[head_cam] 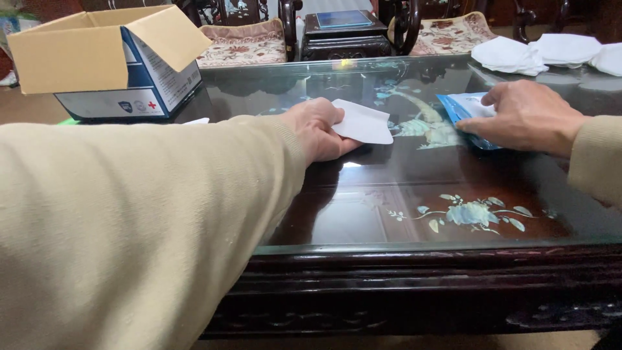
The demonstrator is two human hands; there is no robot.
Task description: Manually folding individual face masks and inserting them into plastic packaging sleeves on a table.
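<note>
My left hand [317, 129] lies on the glass-topped dark table [414, 259] with its fingers closed on the edge of a flat white sheet or pad [365, 123]. My right hand [528, 116] rests palm down on a blue and white plastic packet [460, 107], pinning it to the glass. Both arms wear beige sleeves. The two hands are about a hand's width apart.
An open cardboard box [97, 58] with blue and white sides stands at the far left of the table. Several white folded items [544, 52] lie at the far right corner. Carved chairs with patterned cushions [243, 45] and a small dark stand [346, 32] sit behind the table.
</note>
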